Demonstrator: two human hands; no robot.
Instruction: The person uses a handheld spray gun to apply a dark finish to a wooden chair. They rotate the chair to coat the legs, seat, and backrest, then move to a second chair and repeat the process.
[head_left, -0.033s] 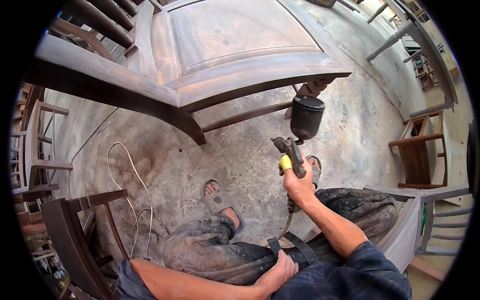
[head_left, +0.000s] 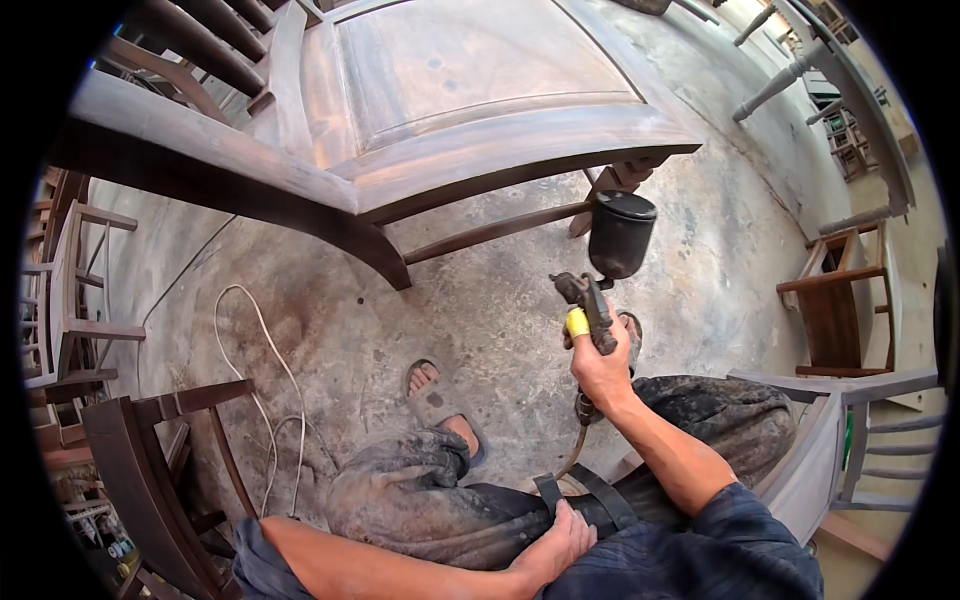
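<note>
The right hand (head_left: 603,372) grips the handle of a dark metal spray gun with a black cup (head_left: 618,236), fingers fully closed, at 2 o'clock from the frame centre, below the grey-brown wooden chair seat (head_left: 470,80). The left hand (head_left: 556,540), at 6 o'clock, rests curled on a black strap (head_left: 612,497) at the waist. A white hose (head_left: 262,350) lies on the concrete floor (head_left: 480,320) at 8 o'clock.

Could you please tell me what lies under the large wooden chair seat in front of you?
Under the large brown wooden chair seat show its stretcher rail and stained grey concrete floor. The floor directly beneath the seat is covered.
</note>
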